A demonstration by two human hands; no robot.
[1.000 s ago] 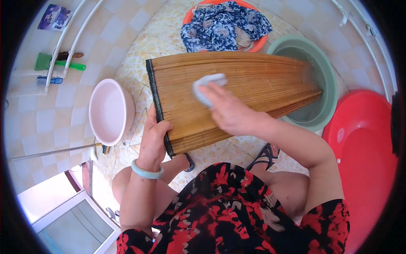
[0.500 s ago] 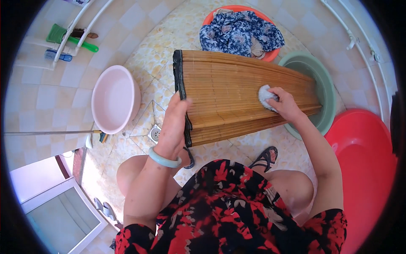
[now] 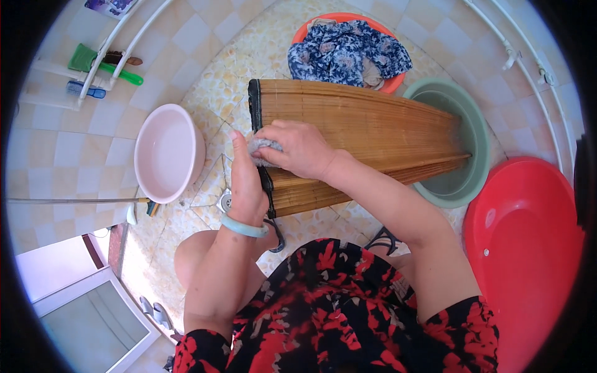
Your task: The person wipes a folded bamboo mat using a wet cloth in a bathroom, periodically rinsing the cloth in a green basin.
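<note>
A folded brown bamboo mat [image 3: 360, 115] with a black fabric edge [image 3: 255, 102] slants across the middle, its right end inside a green basin [image 3: 482, 146]. My left hand [image 3: 247, 186], with a pale green bangle at the wrist, grips the black-edged end; its thumb points up and the other fingers are partly hidden. Pressed between my right fingers is a grey-white scrubbing pad [image 3: 264, 149]. My right hand [image 3: 303, 148] holds it against the mat's left end, close beside the left thumb. Whether the basin holds water is hard to make out.
An orange basin [image 3: 301, 35] with blue floral cloth stands beyond the mat. A pink basin [image 3: 169, 152] is at left, near a floor drain [image 3: 225, 200]. A big red tub [image 3: 522, 248] fills the right side. White pipes run along the walls; brushes hang at upper left.
My right hand has slid the scrubbing pad leftward along the mat, from near the green basin to the black edge. My left hand stays at the mat's end.
</note>
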